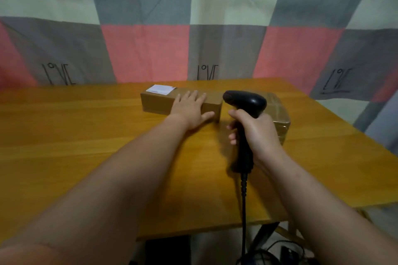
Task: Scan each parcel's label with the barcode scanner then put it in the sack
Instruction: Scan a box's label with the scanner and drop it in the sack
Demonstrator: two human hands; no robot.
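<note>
Right hand (258, 133) gripping scanner (245, 103), left hand (189, 109) flat on parcel (159, 103)

Probably a home room: patchwork bedsheet (193, 28) hung behind a plain wooden table (86, 125).

A long brown cardboard parcel (163, 103) lay toward the far edge of the wooden tabletop (86, 135), a white paper label (161, 89) on its top at the left end. The left grip (189, 109) lay flat on its right part. Just right, the right grip (256, 133) held a black handheld barcode scanner (245, 103) before a tape-wrapped brown parcel (279, 114).
</note>
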